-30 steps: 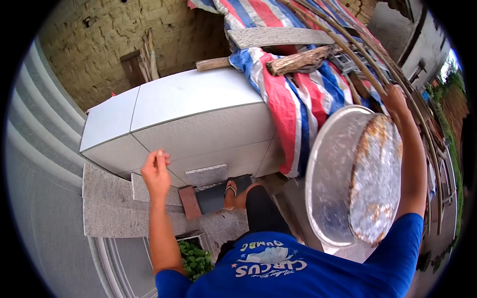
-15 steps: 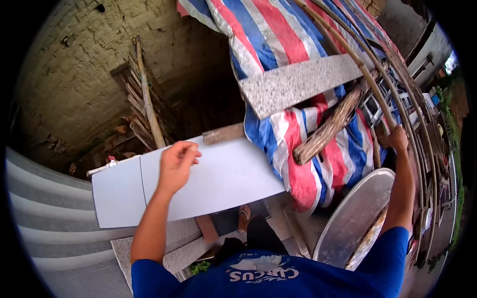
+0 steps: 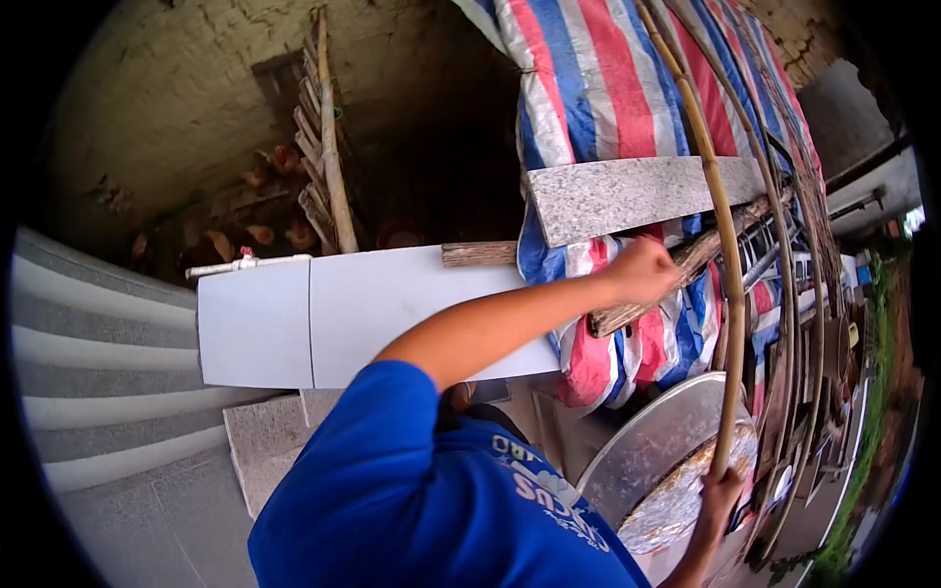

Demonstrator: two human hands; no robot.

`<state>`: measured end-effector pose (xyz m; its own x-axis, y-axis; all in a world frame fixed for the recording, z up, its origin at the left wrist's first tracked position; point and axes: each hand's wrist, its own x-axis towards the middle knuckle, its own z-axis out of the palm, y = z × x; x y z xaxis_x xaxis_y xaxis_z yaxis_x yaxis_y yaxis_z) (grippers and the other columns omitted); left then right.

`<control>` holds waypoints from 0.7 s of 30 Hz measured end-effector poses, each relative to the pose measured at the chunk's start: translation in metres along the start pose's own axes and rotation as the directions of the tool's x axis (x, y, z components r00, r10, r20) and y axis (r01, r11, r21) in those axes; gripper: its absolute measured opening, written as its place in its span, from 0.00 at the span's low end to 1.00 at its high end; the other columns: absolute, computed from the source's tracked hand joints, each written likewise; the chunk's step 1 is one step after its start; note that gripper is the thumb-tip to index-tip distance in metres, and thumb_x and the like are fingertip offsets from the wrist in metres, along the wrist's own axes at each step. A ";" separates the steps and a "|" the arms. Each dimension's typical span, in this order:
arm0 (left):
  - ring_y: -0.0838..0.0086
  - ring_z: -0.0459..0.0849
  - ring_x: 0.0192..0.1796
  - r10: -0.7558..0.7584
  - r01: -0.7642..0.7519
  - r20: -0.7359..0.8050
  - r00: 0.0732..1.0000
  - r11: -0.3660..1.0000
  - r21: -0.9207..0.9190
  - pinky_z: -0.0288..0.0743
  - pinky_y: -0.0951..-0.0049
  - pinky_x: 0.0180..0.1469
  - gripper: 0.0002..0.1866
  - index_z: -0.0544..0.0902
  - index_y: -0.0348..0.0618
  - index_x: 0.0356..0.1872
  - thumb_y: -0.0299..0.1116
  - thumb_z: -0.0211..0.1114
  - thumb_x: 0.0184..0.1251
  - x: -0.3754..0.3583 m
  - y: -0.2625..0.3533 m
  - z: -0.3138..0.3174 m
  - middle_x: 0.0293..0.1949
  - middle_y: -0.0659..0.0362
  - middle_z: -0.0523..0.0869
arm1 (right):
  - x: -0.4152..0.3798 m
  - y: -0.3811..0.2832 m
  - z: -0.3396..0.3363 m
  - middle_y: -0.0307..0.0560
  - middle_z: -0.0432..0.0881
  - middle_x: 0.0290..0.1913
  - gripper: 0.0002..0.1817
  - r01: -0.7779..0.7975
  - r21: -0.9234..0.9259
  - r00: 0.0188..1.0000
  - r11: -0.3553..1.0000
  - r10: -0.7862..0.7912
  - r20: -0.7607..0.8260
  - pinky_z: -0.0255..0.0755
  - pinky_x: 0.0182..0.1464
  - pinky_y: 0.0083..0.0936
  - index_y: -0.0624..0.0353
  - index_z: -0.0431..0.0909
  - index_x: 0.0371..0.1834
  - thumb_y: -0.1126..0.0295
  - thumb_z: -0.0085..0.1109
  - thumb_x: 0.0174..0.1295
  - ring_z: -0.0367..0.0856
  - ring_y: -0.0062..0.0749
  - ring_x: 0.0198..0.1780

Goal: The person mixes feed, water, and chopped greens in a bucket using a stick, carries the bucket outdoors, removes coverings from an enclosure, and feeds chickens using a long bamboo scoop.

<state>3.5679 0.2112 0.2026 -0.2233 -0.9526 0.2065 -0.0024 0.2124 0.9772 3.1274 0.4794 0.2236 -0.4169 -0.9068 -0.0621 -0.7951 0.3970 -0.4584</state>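
My right hand is wrapped round the lower end of a long bamboo pole, which rises past a striped tarp. My left arm stretches across my body, and my left hand is curled closed in front of a rough wooden log, a little left of the pole. Nothing shows in its fingers; whether it touches the log cannot be made out. Above this hand a speckled stone slab lies on the red, white and blue tarp. Beneath the pole's lower end is a large round metal pan.
A white panelled surface lies under my left arm, with a short wooden block at its back edge. More thin poles run along the right. Stacked sticks lean by the mud wall; several chickens are near them.
My left hand has swung right from over the white surface to the log, its fingers now more curled. My right hand has come down and closer, bringing the bamboo pole away from the other poles.
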 end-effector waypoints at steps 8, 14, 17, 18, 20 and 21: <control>0.76 0.73 0.16 -0.354 0.505 0.364 0.861 0.671 -0.542 0.65 0.69 0.19 0.22 0.85 0.38 0.23 0.49 0.73 0.64 0.048 0.017 0.105 0.18 0.59 0.82 | -0.168 -0.018 -0.025 0.52 0.84 0.37 0.21 -0.234 -0.151 0.967 0.960 0.245 0.063 0.75 0.39 0.40 0.65 0.79 0.47 0.65 0.68 0.52 0.82 0.43 0.35; 0.77 0.76 0.23 -0.240 0.604 0.576 0.782 0.522 -0.602 0.65 0.71 0.23 0.13 0.85 0.42 0.35 0.40 0.77 0.61 -0.021 0.028 0.148 0.28 0.59 0.84 | -0.224 0.102 -0.027 0.62 0.85 0.37 0.25 -0.103 -0.330 0.982 0.938 0.042 -0.186 0.80 0.45 0.49 0.67 0.79 0.50 0.60 0.75 0.56 0.84 0.53 0.40; 0.75 0.78 0.27 -0.195 0.595 0.621 0.759 0.595 -0.540 0.69 0.69 0.27 0.13 0.86 0.44 0.38 0.40 0.78 0.60 -0.059 0.050 0.142 0.30 0.60 0.85 | -0.242 0.138 -0.025 0.61 0.83 0.34 0.23 -0.061 -0.346 0.947 0.936 -0.055 -0.316 0.80 0.42 0.50 0.68 0.78 0.47 0.64 0.75 0.57 0.83 0.53 0.37; 0.74 0.80 0.30 -0.182 0.544 0.584 0.791 0.648 -0.533 0.71 0.69 0.30 0.14 0.86 0.43 0.39 0.40 0.78 0.60 -0.073 0.060 0.131 0.31 0.59 0.86 | -0.238 0.127 -0.030 0.61 0.83 0.34 0.22 -0.075 -0.353 0.949 0.933 -0.042 -0.313 0.80 0.42 0.49 0.67 0.78 0.47 0.64 0.75 0.57 0.83 0.52 0.37; 0.72 0.83 0.35 -0.138 0.443 0.507 0.851 0.707 -0.551 0.76 0.68 0.38 0.15 0.86 0.40 0.39 0.40 0.78 0.59 -0.096 0.068 0.110 0.33 0.58 0.87 | -0.226 0.102 -0.039 0.60 0.83 0.33 0.22 -0.054 -0.354 0.948 0.934 -0.063 -0.313 0.80 0.41 0.49 0.67 0.77 0.46 0.64 0.76 0.57 0.83 0.52 0.36; 0.71 0.84 0.37 -0.107 0.396 0.466 0.878 0.709 -0.584 0.78 0.68 0.42 0.16 0.86 0.38 0.39 0.40 0.79 0.59 -0.105 0.072 0.095 0.34 0.57 0.87 | -0.219 0.092 -0.046 0.60 0.82 0.32 0.22 -0.034 -0.357 0.946 0.933 -0.085 -0.312 0.80 0.40 0.49 0.67 0.77 0.46 0.64 0.76 0.57 0.83 0.52 0.35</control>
<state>3.4990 0.3472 0.2465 -0.6501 -0.7580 0.0536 0.4789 -0.3539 0.8034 3.1253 0.7209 0.2359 -0.4642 -0.8475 0.2574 -0.8854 0.4517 -0.1093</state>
